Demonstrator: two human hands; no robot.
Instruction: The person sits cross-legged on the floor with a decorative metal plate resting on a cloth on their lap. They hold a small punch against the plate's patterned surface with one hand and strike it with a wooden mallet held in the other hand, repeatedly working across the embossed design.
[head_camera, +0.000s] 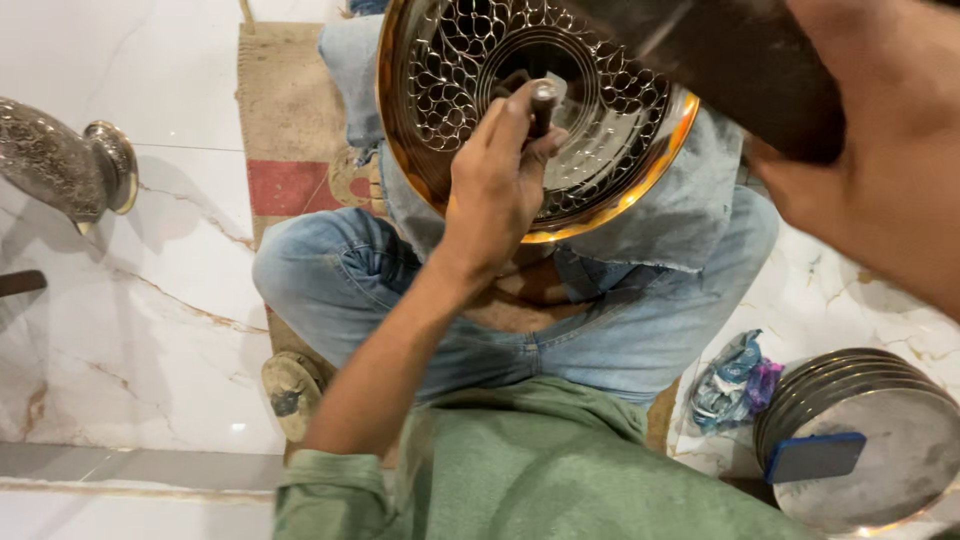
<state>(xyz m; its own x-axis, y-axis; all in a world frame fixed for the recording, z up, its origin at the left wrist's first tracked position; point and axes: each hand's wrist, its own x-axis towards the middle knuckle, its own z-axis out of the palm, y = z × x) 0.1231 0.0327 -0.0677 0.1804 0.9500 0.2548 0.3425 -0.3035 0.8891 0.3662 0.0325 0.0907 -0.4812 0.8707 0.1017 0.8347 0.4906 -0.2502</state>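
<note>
A round metal plate with a brass-coloured rim and a chased pattern of small loops rests tilted on my lap, on a piece of denim cloth. My left hand grips a short dark punch and holds its tip against the middle of the plate. My right hand is raised at the upper right, close to the camera. It is closed around a dark, blurred hammer that hangs above the plate's right side. I sit cross-legged in blue jeans and a green shirt.
An ornate silver vase lies on the white marble floor at the left. A stack of plain metal plates with a blue block on top stands at the lower right, beside a crumpled plastic bag. A woven mat lies under me.
</note>
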